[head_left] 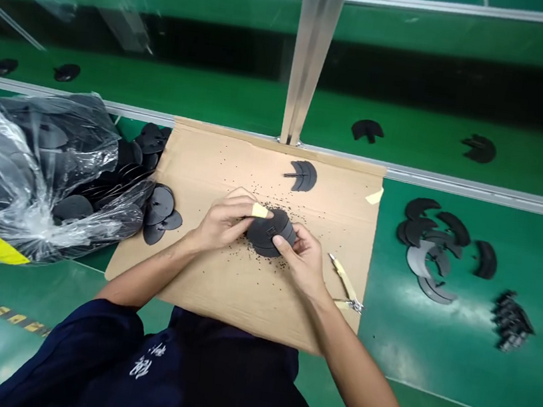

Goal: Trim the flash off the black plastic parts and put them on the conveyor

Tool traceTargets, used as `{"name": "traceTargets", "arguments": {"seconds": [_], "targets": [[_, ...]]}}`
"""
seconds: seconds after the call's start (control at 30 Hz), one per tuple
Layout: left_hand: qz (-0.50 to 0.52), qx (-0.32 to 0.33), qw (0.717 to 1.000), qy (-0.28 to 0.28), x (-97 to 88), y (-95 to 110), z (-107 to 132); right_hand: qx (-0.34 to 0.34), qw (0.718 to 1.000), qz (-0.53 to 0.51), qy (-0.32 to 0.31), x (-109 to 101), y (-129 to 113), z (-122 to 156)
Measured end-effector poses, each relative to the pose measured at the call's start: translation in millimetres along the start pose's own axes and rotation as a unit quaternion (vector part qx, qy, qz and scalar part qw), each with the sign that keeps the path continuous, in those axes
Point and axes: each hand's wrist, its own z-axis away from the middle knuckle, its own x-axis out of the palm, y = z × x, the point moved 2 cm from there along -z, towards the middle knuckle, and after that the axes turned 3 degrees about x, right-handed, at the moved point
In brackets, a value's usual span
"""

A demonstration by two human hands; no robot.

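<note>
Between my two hands is a round black disc-shaped plastic part (266, 238), held above the cardboard sheet (238, 300). My left hand (226, 219) grips its left edge, fingers bent over the top, with a yellow wrap around one finger. At the right edge, my right hand (305, 259) pinches the part with the thumb on its upper face. Small black specks are scattered on the cardboard around it. Beyond the hands lies a crescent-shaped black part with a thin stem (304, 176). Yellow-handled nippers (345, 281) rest to the right of my right hand.
At left, a clear plastic bag (55, 160) holds many black discs, some spilling beside it (160, 208). Curved black pieces (430, 243) and a pile of small black parts (511, 321) lie on the green table at right. A metal post (315, 55) rises behind the cardboard.
</note>
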Motion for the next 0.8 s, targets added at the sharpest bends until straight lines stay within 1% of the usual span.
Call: {"name": "traceTargets", "arguments": {"seconds": [0.07, 0.13, 0.23, 0.3, 0.37, 0.47, 0.53, 0.7, 0.8], "targets": [[-0.038, 0.019, 0.999, 0.013, 0.4, -5.9, 4.0, 0.000, 1.000, 0.005, 0.006, -0.9, 0.4, 0.3], [-0.063, 0.037, 0.997, 0.013, 0.6, -9.7, 8.9, -0.002, 1.000, 0.021, 0.010, -1.8, 0.9, 0.6], [-0.063, 0.068, 0.996, 0.003, 2.4, -11.5, 13.9, 0.000, 0.999, 0.033, 0.005, -2.3, 0.6, 1.1], [-0.056, 0.084, 0.995, 0.002, 2.6, -11.8, 15.0, 0.012, 1.000, 0.027, -0.010, -2.0, -0.4, 1.1], [-0.055, 0.086, 0.995, 0.003, 0.8, -12.8, 15.1, 0.032, 0.999, 0.018, -0.031, -1.8, -1.9, 1.0], [-0.061, 0.079, 0.995, -0.013, -3.9, -15.4, 15.6, 0.052, 0.997, 0.022, -0.051, -2.6, -4.5, 1.1], [-0.078, 0.083, 0.993, -0.024, -6.4, -16.8, 16.5, 0.050, 0.997, 0.036, -0.056, -3.4, -5.6, 1.4], [-0.149, 0.129, 0.980, -0.017, -5.2, -17.3, 21.6, 0.040, 0.995, 0.072, -0.062, -3.8, -2.6, 2.8], [-0.145, 0.130, 0.980, -0.027, -3.9, -19.7, 25.1, 0.032, 0.993, 0.092, -0.067, -3.0, 0.9, 3.5]]}}
